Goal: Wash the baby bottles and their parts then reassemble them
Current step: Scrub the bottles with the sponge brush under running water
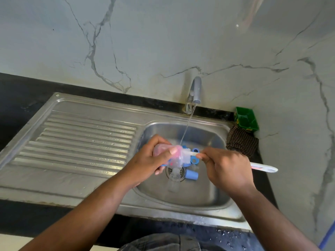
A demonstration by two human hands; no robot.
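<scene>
Gripping a clear bottle (175, 157) with pink markings in the left grip (152, 160), with fingers curled right round the body and the thumb lying over the top. Holding it sideways, low over the sink basin (208, 187), just above the drain (179, 173), with the mouth pointing right. Looking soapy and cloudy inside, pink toward the base.

Pinching a white brush (264, 168) in the right grip (228, 169), closed tight on the handle near the bottle, with the bristle end sitting in the bottle mouth and the handle tail poking out right, past the basin edge.

Running a thin stream of water (188, 124) from the tap (196, 89) down onto or just behind the bottle; hard telling which.

Working above a scatter of blue parts (192, 174) and a clear part (175, 176) lying on the drain.

Standing at a steel sink with a ribbed, wet drainboard (81, 138) to the left, set in a black tabletop (18, 98). Spotting a green box (247, 120) in the far right corner, with a checked cloth (242, 144) bunched just in front of it.
</scene>
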